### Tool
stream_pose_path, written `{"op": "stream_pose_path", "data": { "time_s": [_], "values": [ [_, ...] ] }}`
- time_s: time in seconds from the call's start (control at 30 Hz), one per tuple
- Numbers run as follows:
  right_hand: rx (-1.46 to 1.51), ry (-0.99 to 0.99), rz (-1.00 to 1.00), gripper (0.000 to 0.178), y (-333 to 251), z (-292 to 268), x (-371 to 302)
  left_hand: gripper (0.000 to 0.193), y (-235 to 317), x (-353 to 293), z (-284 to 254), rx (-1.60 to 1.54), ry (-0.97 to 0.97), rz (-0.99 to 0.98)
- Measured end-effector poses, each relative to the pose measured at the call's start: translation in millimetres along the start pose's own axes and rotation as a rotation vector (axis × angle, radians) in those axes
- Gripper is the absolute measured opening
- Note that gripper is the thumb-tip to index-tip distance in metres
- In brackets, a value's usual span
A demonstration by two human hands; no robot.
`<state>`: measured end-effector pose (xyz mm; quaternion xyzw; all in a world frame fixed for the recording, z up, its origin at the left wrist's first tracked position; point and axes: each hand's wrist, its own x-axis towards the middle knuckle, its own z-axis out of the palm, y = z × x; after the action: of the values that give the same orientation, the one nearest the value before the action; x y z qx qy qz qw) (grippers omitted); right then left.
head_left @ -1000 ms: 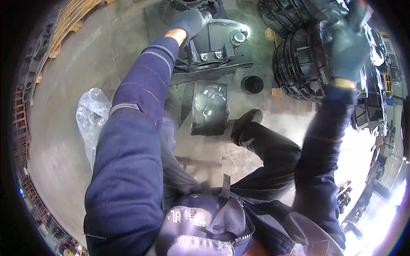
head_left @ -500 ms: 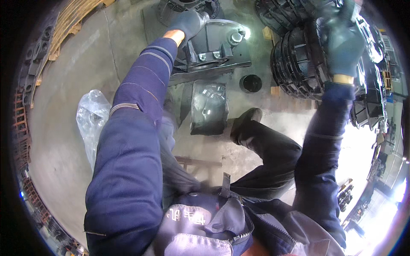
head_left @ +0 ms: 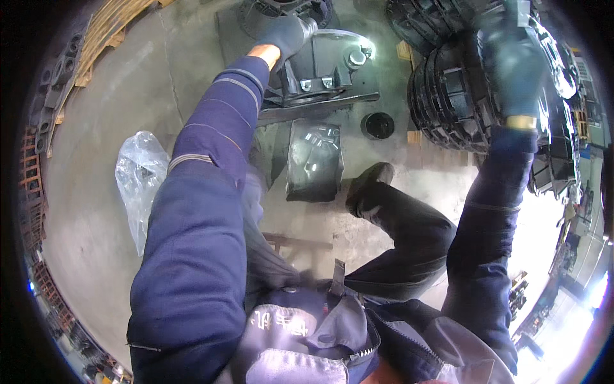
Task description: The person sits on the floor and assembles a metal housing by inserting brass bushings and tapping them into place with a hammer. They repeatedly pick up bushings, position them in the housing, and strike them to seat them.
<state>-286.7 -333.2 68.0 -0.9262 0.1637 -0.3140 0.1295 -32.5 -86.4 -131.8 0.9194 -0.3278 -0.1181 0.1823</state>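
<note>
My left hand (head_left: 285, 34), in a dark grey glove, rests at the upper middle on a black cast metal housing (head_left: 329, 61). Its fingers curl down at the housing's edge, beside a round ringed opening (head_left: 268, 16); what they close on is hidden. Out to the upper right, my gloved right hand (head_left: 519, 70) is smeared by motion. It is over a stack of ribbed black round castings (head_left: 448, 89), and its fingers cannot be made out. A small pale grey-green patch shows at its far end, too blurred to name.
Between my feet and the housing lies a dark shallow tray (head_left: 313, 185) with small metal pieces. Beside it stands a round black cup (head_left: 377, 125). A clear plastic bag (head_left: 137, 185) lies on the floor at the left. Wooden pallets (head_left: 121, 32) line the far left.
My right hand still moves over the castings, blurred, and has shifted slightly. My left hand keeps its place on the housing. The whole view has shifted a little.
</note>
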Motion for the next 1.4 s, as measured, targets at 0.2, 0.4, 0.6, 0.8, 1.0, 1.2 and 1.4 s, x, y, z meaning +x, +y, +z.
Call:
{"op": "stream_pose_path", "data": {
  "time_s": [0.2, 0.4, 0.6, 0.8, 1.0, 1.2, 1.4],
  "values": [
    [-0.222, -0.645, 0.232, 0.034, -12.1, 103.6, -123.7, 0.064, 3.4, -4.0, -3.4, -0.004, 0.062, 0.025],
    [-0.070, -0.413, -0.039, 0.039, 44.2, 59.6, -65.7, 0.063, 11.3, -8.9, -9.2, -0.040, 0.051, 0.061],
    [-0.363, 0.030, 0.056, 0.022, -41.3, -1.8, -11.6, 0.060, 9.0, -4.2, -5.3, -0.067, 0.055, 0.016],
    [-0.254, -0.659, 0.336, 0.032, 33.2, 118.4, -133.7, 0.063, 9.5, -2.7, 4.6, -0.022, 0.087, 0.005],
    [-0.412, -0.202, -0.263, 0.033, 47.4, 13.7, -34.6, 0.060, 4.1, -1.8, 2.7, -0.013, 0.093, 0.034],
    [-0.512, 0.313, -0.234, 0.019, -40.0, 30.8, -40.4, 0.063, 10.3, -7.3, 3.7, -0.050, 0.074, 0.057],
    [-0.146, -0.563, 0.189, 0.027, 54.0, 99.0, -141.9, 0.065, 12.0, -4.8, -4.7, -0.016, 0.105, 0.038]
  ]
}}
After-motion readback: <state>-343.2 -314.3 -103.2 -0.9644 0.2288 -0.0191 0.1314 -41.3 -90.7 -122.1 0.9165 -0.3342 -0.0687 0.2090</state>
